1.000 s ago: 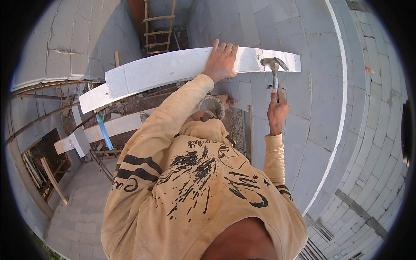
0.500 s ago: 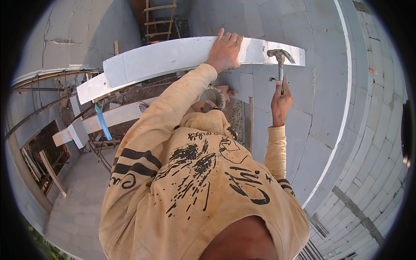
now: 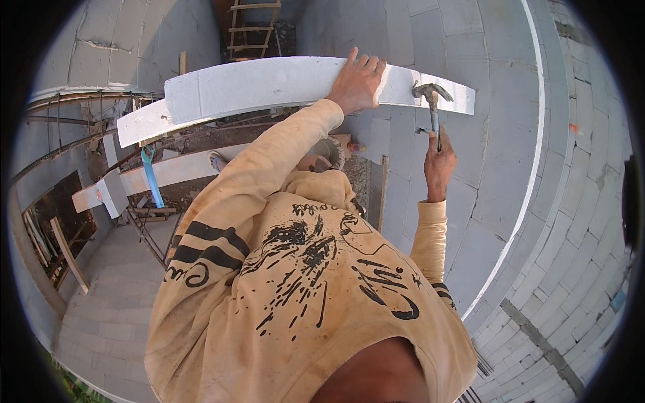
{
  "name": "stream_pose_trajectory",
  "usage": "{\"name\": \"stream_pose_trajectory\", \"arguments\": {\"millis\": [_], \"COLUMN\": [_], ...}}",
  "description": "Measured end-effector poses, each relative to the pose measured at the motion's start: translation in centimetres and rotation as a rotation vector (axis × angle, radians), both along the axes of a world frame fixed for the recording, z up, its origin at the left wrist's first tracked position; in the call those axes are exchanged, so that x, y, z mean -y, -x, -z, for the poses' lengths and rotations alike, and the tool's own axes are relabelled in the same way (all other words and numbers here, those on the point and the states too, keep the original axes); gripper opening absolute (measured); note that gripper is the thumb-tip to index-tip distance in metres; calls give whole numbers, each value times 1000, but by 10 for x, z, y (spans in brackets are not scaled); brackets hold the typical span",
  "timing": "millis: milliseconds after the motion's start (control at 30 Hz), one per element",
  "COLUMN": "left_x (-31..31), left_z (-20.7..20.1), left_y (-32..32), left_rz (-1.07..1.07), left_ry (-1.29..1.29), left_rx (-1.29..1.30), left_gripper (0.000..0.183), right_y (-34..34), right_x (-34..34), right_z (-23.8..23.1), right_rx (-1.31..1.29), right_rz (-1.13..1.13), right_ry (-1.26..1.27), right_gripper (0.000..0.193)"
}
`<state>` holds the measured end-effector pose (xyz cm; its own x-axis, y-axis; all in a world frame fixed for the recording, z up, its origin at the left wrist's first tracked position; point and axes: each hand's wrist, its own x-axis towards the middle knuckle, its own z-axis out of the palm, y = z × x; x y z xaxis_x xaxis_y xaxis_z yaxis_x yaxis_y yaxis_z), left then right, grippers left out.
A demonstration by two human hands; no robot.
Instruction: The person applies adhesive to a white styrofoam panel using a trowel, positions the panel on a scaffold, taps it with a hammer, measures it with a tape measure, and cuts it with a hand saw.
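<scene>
A long pale building block (image 3: 269, 80) lies along the top of a narrow white wall (image 3: 138, 126); the wide lens makes both look curved. Near the block's right part, my left hand (image 3: 358, 80) lies across it, with the fingers hooked over the far edge. My right hand (image 3: 440, 161) is closed round the handle of a claw hammer (image 3: 434, 97). The hammer's head is up, over the right end of the white masonry; whether it touches the surface I cannot tell.
A blue-handled tool (image 3: 152, 178) hangs at the left, by a lower white beam (image 3: 181, 168) with my foot beside it. A wooden ladder (image 3: 254, 28) stands at the far side. Grey block walls (image 3: 457, 40) rise around, and bare rebar (image 3: 60, 131) runs at the left.
My left hand has shifted slightly right along the block. The hammer and my right hand are slightly lower in the picture. The view has tilted a little.
</scene>
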<state>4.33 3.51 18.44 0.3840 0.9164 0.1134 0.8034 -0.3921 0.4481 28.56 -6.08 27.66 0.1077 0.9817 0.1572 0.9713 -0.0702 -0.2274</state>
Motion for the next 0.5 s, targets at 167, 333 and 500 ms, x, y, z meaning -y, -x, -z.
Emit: {"name": "stream_pose_trajectory", "arguments": {"millis": [167, 333, 500], "left_x": [1, 1, 1], "left_z": [2, 2, 0], "left_y": [-2, 3, 2], "left_rz": [2, -25, -11], "left_ry": [20, 2, -14], "left_rx": [16, 10, 73], "left_gripper": [99, 99, 99], "right_y": [20, 46, 21], "right_x": [0, -12, -16], "right_z": [-63, -115, -91], "right_rx": [14, 112, 383], "right_rz": [-78, -298, -434], "right_ry": [-79, -222, -102], "right_gripper": [39, 41, 42]}}
